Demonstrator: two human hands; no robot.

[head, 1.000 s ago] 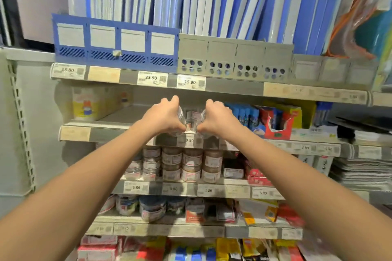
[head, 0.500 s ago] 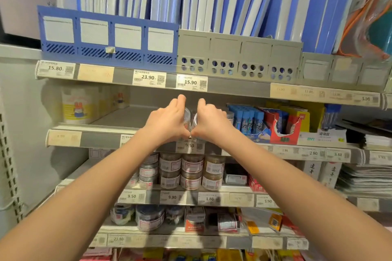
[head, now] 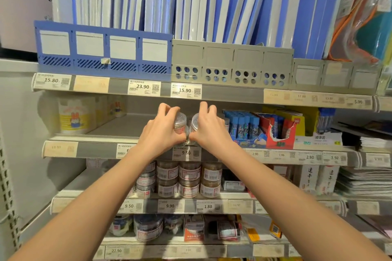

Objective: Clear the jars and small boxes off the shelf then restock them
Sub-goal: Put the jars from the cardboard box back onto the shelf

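Note:
Two small clear jars stand side by side at the front of the second shelf. My left hand grips the left jar, fingers curled over its lid. My right hand grips the right jar the same way. The two jars almost touch. More labelled jars are stacked two high on the shelf below, and wider jars stand on the shelf under that. Small white boxes lie right of the stacked jars.
Blue glue sticks and a torn red box stand right of my hands. A yellow-and-white carton sits at the shelf's left. Blue folders in blue and grey file racks fill the top shelf. Price tags line every shelf edge.
Both hands, each with a jar, have stayed at the shelf front above the 9.50 tag; they came closer together a second ago and have parted slightly since.

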